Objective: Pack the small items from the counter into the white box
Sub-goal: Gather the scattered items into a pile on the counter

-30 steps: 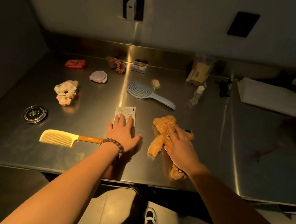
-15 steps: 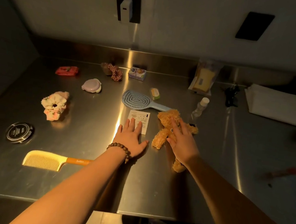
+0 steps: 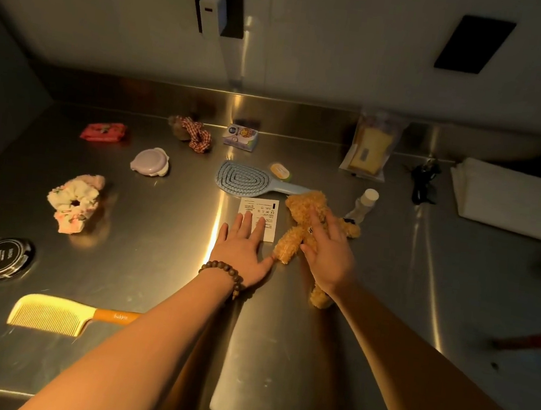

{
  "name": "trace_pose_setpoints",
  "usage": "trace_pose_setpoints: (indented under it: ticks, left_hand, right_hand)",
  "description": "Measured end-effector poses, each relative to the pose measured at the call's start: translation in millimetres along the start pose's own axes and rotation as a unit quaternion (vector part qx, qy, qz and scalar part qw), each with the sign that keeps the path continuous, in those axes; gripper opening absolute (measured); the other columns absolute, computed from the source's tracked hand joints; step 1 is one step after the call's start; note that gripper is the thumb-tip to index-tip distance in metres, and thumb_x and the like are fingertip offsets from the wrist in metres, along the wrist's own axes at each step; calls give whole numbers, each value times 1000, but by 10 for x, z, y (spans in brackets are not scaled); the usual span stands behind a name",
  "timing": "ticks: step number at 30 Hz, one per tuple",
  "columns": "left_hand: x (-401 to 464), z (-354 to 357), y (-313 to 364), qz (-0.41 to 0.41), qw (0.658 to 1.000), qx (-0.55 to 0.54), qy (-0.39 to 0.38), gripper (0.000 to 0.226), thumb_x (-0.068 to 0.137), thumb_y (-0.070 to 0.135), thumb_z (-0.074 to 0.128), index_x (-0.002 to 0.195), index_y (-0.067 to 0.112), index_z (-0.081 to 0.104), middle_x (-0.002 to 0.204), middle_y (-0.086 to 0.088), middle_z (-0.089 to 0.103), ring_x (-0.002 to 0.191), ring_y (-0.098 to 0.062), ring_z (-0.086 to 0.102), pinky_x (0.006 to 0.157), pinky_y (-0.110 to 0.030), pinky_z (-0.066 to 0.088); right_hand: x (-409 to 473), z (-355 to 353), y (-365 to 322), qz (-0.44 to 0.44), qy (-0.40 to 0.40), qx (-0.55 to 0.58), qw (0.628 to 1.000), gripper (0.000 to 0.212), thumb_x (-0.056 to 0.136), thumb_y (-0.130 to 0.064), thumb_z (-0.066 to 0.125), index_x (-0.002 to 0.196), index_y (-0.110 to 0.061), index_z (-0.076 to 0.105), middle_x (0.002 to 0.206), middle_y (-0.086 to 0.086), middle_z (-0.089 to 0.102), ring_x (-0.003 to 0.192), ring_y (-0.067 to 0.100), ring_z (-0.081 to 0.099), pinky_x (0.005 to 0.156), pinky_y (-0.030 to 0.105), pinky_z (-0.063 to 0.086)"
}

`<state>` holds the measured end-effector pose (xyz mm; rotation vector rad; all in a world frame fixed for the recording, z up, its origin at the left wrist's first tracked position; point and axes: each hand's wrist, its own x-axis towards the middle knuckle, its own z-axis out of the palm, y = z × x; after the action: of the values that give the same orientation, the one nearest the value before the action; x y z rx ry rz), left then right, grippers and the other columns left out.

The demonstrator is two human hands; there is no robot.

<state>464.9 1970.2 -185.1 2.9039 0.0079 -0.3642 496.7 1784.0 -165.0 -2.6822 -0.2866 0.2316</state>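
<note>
The left hand lies flat, fingers straight, on a white card; the right hand rests open-fingered on the teddy bear. The thin card may slide on the steel counter rather than lift. The white box is possibly at far right, too dim to confirm.
</note>
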Motion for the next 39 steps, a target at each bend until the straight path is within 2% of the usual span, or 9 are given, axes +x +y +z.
trace_pose_setpoints:
  ticks: [7, 11, 17, 23, 29, 32, 35, 39]
  left_hand:
    - [-157, -55, 69, 1, 998, -32, 48, 81, 82, 68, 23, 148, 28, -2, 157, -2, 0, 144, -19, -3, 110, -37, -7]
    - [-311, -175, 180, 17, 996, -40, 78, 82, 81, 70, 22, 148, 26, 3, 157, -3, 8, 143, -21, 6, 113, -39, 0]
    - [-550, -319, 559, 86, 987, -45, 131, 79, 83, 67, 31, 147, 24, 15, 153, -4, 24, 141, -24, 17, 114, -43, 9]
    - [-713, -305, 1275, 166, 974, -36, 150, 82, 79, 71, 32, 146, 23, 22, 151, -4, 28, 138, -24, 22, 113, -42, 12]
    - [-695, -136, 2131, 218, 968, -63, 105, 89, 77, 78, 31, 147, 25, 16, 152, -3, 26, 139, -22, 20, 113, -41, 15]
    - [-613, -47, 2552, 237, 964, -100, 73, 93, 73, 80, 34, 147, 27, 13, 151, -2, 27, 138, -21, 22, 112, -38, 18]
    - [-505, 68, 2997, 248, 956, -151, 51, 94, 72, 76, 46, 147, 29, 14, 150, -1, 30, 136, -20, 27, 110, -33, 21]
    - [-396, 292, 3571, 234, 942, -239, 1, 90, 73, 59, 66, 145, 32, 19, 149, 1, 31, 135, -19, 29, 103, -23, 19]
  right_hand:
    - [-174, -103, 2, -17, 21, 6, 1000, 71, 96, -40, 47, 151, -35, 2, 161, 2, 0, 147, 27, 7, 116, 50, 24]
    - [-381, -225, -19, -17, 60, 19, 998, 69, 96, -39, 46, 151, -34, 5, 160, 3, 7, 146, 28, 13, 116, 49, 25]
    - [-813, -415, 151, -9, 119, 35, 992, 69, 93, -35, 54, 151, -31, 15, 158, 5, 17, 144, 26, 19, 114, 47, 28]
    - [-1358, -757, 673, 50, 187, 32, 981, 68, 93, -37, 54, 151, -27, 20, 158, 8, 20, 144, 25, 20, 115, 44, 26]
    - [-1848, -1230, 1451, 122, 230, 18, 965, 66, 93, -39, 53, 150, -23, 24, 156, 10, 24, 142, 29, 25, 113, 50, 27]
    - [-1967, -1464, 1873, 146, 260, 44, 953, 63, 93, -37, 53, 149, -22, 27, 156, 8, 23, 141, 26, 28, 114, 42, 28]
    - [-1969, -1713, 2328, 136, 282, 60, 948, 61, 94, -37, 52, 148, -26, 27, 156, 4, 24, 141, 21, 26, 108, 32, 23]
    - [-1816, -2041, 2965, 122, 258, 78, 955, 65, 94, -28, 55, 150, -22, 23, 155, 6, 25, 138, 25, 29, 108, 38, 30]
